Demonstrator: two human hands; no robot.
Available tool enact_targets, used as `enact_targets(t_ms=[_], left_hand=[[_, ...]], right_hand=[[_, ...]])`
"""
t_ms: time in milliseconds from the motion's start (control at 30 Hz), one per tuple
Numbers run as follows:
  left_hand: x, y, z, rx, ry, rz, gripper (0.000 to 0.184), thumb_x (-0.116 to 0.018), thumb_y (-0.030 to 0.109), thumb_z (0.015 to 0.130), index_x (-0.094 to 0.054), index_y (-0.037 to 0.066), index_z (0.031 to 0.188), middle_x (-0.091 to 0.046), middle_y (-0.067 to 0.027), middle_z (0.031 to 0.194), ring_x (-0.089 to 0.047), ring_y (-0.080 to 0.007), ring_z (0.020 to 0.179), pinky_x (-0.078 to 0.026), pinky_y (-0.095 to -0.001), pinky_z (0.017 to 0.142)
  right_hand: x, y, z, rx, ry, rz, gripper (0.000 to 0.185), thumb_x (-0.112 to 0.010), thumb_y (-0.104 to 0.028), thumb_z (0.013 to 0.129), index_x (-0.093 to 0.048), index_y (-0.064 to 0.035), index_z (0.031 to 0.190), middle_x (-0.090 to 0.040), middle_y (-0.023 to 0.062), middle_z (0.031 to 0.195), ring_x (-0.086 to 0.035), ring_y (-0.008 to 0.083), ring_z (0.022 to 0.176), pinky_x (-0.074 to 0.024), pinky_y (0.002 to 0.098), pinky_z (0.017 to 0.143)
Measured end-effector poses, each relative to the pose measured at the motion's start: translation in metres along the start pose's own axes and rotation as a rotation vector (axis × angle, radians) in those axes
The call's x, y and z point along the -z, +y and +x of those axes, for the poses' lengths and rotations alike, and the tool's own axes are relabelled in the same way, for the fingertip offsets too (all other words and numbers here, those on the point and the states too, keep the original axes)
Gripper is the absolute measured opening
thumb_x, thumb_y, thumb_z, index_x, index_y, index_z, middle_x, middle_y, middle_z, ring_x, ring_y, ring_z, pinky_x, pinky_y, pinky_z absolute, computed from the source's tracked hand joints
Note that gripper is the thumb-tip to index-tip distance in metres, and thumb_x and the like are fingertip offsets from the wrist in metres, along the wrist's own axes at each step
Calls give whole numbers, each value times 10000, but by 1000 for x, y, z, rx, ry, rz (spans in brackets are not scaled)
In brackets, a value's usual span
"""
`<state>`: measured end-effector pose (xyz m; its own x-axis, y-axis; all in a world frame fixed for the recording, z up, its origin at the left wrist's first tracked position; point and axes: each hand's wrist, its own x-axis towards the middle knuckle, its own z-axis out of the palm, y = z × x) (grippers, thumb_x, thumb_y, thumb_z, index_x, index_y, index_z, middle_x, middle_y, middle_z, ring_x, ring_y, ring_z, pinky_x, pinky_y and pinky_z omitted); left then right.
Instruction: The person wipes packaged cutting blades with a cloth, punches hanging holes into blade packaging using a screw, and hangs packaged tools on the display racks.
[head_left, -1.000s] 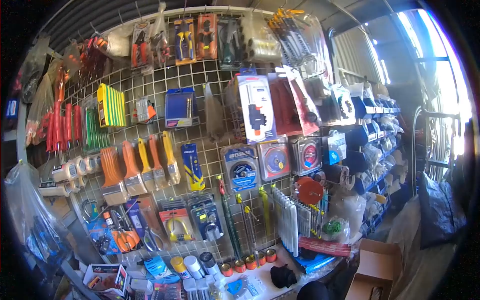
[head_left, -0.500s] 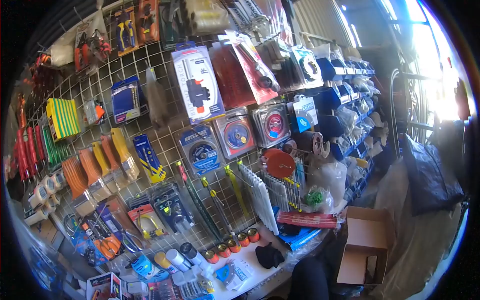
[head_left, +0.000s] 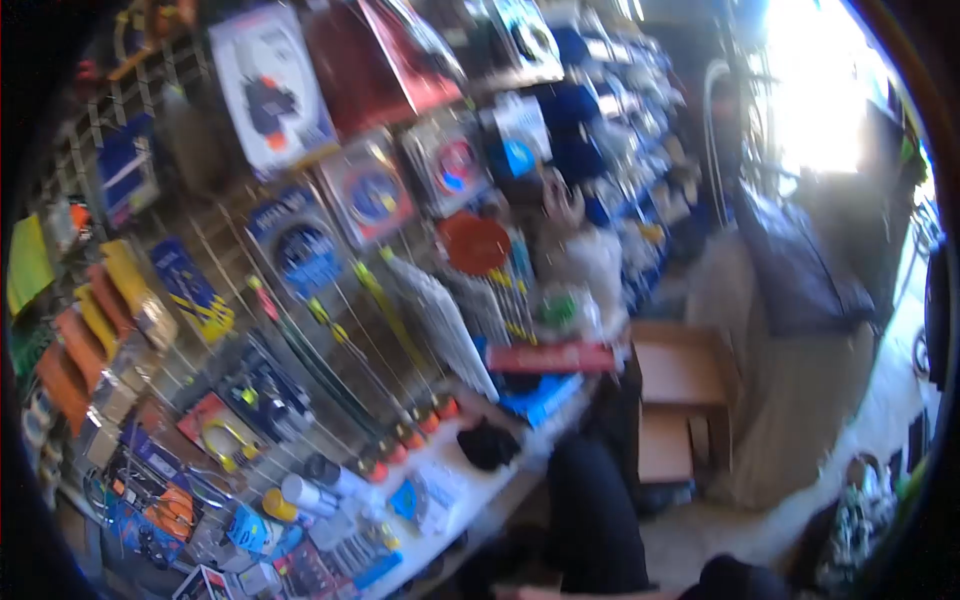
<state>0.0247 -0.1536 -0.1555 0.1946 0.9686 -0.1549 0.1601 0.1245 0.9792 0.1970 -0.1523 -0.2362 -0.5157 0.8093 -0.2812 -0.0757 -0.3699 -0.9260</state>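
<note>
Neither of my hands shows clearly. A thin strip of bare skin (head_left: 585,594) touches the bottom edge, too little to tell which part of an arm or hand it is. My dark-clothed leg (head_left: 598,515) reaches up beside a white shelf (head_left: 450,520). On that shelf lie a crumpled black item (head_left: 488,444), a row of several small orange-red cans (head_left: 410,437), spray cans (head_left: 308,495) and a blue-and-white packet (head_left: 425,497). An open cardboard box (head_left: 684,369) stands right of my leg. Motion blurs the whole view.
A wire grid wall carries packaged discs (head_left: 372,197), a boxed torch (head_left: 270,95), paint brushes (head_left: 80,350) and tape measures or strips. Blue bins (head_left: 575,145) line the back. Right of them are a dark bag (head_left: 800,265), a grey-brown cover (head_left: 775,420) and a bright doorway (head_left: 820,90).
The view has swung right and down, so the wall goods shift left and upward. More floor and a dark-clothed shape at the bottom right have come into sight.
</note>
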Motion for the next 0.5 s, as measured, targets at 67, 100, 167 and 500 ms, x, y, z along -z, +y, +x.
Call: enact_targets(t_ms=[67, 100, 167, 500], left_hand=[[6, -16, -19, -6, 15, 10, 168, -668, 180, 954, -655, 20, 1004, -602, -24, 865, -579, -108, 831, -476, -268, 758], [8, -21, -24, -12, 21, 12, 167, -668, 179, 954, -655, 20, 1005, -601, -23, 864, -579, -106, 830, -475, -267, 757], [8, -29, -26, -27, 17, 31, 167, -666, 177, 956, -657, 19, 1008, -605, -30, 885, -583, -110, 835, -477, -265, 762], [-23, -10, -4, -149, -98, 360, 129, -651, 78, 876, -564, -17, 870, -594, -129, 946, -594, -266, 922, -469, -357, 846]], right_hand=[[10, -18, -8, 342, -137, -515, 311, -601, -302, 986, -638, -41, 1152, -642, 136, 1043, -638, 230, 968, -489, 366, 804], [7, -36, -17, 250, -119, -485, 308, -592, -301, 991, -637, -39, 1146, -639, 138, 1038, -638, 236, 953, -489, 368, 789], [6, -45, -24, 212, -61, -450, 306, -589, -299, 993, -635, -33, 1136, -635, 138, 1036, -640, 245, 941, -495, 370, 775], [14, -28, -47, 346, 164, -268, 225, -610, -228, 979, -605, -12, 1043, -576, 149, 1023, -585, 274, 969, -462, 386, 814]])
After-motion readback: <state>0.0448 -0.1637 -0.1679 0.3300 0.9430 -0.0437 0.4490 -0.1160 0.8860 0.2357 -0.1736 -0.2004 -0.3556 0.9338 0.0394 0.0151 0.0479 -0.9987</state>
